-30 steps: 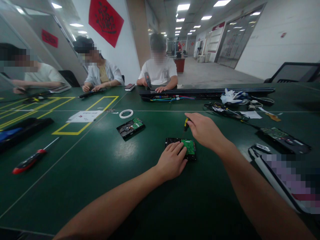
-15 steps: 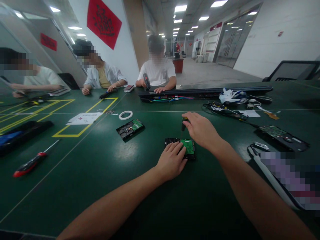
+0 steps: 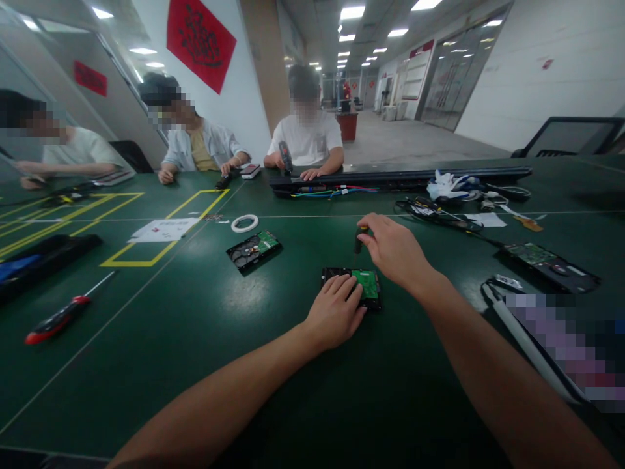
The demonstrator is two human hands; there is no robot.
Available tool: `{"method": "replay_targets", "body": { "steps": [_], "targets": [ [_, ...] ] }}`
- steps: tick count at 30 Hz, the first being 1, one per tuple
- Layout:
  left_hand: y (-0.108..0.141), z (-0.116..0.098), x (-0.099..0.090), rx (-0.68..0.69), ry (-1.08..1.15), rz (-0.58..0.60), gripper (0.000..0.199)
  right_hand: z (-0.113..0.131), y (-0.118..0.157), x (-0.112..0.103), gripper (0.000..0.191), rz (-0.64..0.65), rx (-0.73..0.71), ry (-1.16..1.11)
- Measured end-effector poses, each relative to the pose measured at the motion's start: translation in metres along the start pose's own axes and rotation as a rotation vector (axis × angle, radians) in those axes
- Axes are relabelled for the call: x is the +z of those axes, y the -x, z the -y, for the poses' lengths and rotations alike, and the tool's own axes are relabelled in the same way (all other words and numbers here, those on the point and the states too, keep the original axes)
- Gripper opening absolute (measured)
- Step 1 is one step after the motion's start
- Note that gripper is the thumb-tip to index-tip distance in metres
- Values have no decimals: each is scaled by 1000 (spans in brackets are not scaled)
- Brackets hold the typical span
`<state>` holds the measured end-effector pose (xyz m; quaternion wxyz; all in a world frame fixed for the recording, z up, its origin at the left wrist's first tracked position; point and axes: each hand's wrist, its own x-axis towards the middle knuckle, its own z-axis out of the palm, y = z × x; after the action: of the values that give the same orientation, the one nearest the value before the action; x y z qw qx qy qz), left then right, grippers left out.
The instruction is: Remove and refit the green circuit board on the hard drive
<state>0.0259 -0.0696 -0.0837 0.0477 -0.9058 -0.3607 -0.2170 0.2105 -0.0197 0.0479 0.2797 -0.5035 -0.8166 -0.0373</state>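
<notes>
A hard drive (image 3: 370, 281) with a green circuit board lies flat on the table before me. My left hand (image 3: 336, 306) holds it down, the fingers bent over its left part and the thumb along its near edge. Above the drive, my right hand (image 3: 388, 244) pinches a small dark screwdriver (image 3: 358, 242) with a yellow band. The screwdriver stands about upright, its thin shaft pointing down at the far edge of the board. Whether the tip sits in a screw is too small to tell.
A second hard drive (image 3: 254, 251) and a white ring (image 3: 245, 223) lie to the left, a red-black screwdriver (image 3: 61, 320) farther out. To the right are another drive (image 3: 549, 266), cables (image 3: 434, 213) and gloves (image 3: 446, 185). Several people sit across the green table (image 3: 195, 378).
Both hands stay in place at the hard drive, the right hand slightly turned with the screwdriver. Across the table, a co-worker's hand with a dark object has shifted right. The view has moved slightly.
</notes>
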Motion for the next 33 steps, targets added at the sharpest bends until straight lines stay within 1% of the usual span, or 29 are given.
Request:
{"method": "replay_targets", "body": {
  "steps": [4,7,9,12,16,18,20,22,27,33],
  "targets": [
    [0,0,-2,16,-6,-25,44,1,0,-3,12,15,-35,9],
    [0,0,-3,84,-11,-53,36,1,0,-5,10,20,-43,20],
    [-1,-1,-5,135,2,-71,30,1,0,-5,10,8,-45,28],
    [-2,-2,-9,178,35,-111,25,0,1,-3,8,-28,-60,20],
    [-1,-5,-15,234,55,-185,23,-2,1,0,7,-43,-67,0],
    [-1,-6,-16,243,55,-202,23,-4,1,0,9,-48,-46,-8],
    [0,-6,-15,225,47,-187,22,-5,1,1,16,-70,-4,-30],
    [1,-3,-13,195,32,-154,21,-7,0,1,19,-90,18,-45],
    [0,3,-13,113,15,-106,22,-8,1,-2,8,-75,-25,16],
    [0,1,-14,121,26,-76,28,-7,1,-7,5,-59,-26,37]
  ]
}}
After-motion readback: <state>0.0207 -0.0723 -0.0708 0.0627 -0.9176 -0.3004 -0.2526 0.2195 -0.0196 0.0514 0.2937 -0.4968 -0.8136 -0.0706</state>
